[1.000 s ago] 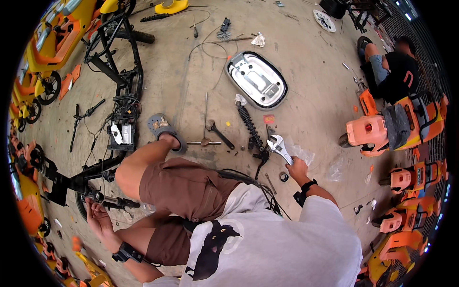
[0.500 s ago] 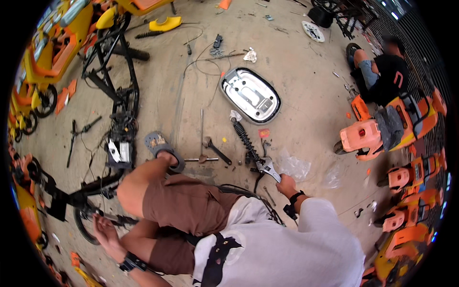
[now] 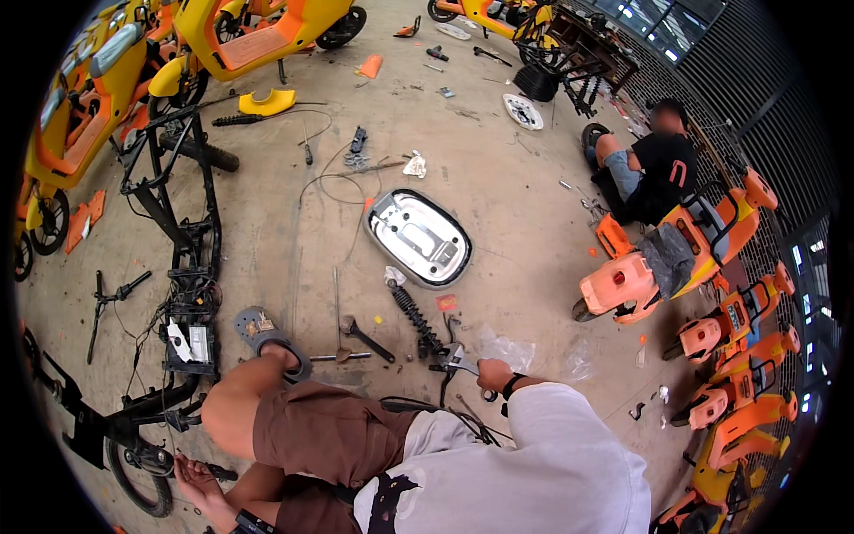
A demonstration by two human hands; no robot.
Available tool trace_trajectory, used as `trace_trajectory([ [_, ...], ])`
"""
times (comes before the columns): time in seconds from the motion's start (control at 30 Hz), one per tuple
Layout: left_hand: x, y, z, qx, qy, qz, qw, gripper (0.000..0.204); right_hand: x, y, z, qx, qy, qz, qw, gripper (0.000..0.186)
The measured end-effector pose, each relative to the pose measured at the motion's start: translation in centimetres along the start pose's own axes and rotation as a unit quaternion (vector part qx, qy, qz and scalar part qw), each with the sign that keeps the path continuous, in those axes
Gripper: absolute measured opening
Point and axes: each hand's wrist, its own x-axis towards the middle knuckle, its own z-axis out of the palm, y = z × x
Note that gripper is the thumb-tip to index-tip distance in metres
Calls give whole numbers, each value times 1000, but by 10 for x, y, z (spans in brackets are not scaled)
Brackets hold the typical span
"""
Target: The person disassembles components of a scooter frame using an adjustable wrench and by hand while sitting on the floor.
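My right hand (image 3: 495, 374) is closed around the handle end of a silver adjustable wrench (image 3: 460, 360). The wrench's head is beside the lower end of a black coil-spring shock absorber (image 3: 414, 319) lying on the floor; whether the jaws touch it I cannot make out. Down at the left, my left hand (image 3: 200, 485) is empty, palm turned up and fingers loosely apart, near a black wheel (image 3: 135, 476). A dark adjustable wrench (image 3: 367, 340) and a T-handled bar (image 3: 342, 355) lie on the floor by my grey clog (image 3: 269, 340).
A bare black scooter frame (image 3: 191, 258) stands at my left. Ahead lies an oval seat base (image 3: 418, 237) with a metal underside. Clear plastic bags (image 3: 507, 350) lie right of the shock absorber. Orange scooters (image 3: 658, 267) and a seated person (image 3: 654, 165) are farther right.
The whole view has shifted, so floor things appear lower and farther left. My right hand stays closed on the wrench, whose handle now lies more level. My left hand stays empty.
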Motion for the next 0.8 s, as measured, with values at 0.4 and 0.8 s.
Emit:
trace_trajectory([
  [0.4,-18,2,-1,-1,-21,27,999,25,-9,4,-113,-159,-99,-29,982,30],
  [0.8,-22,5,-22,1,-17,28,999,23,2,-86,-176,-118,-81,-72,987,42],
])
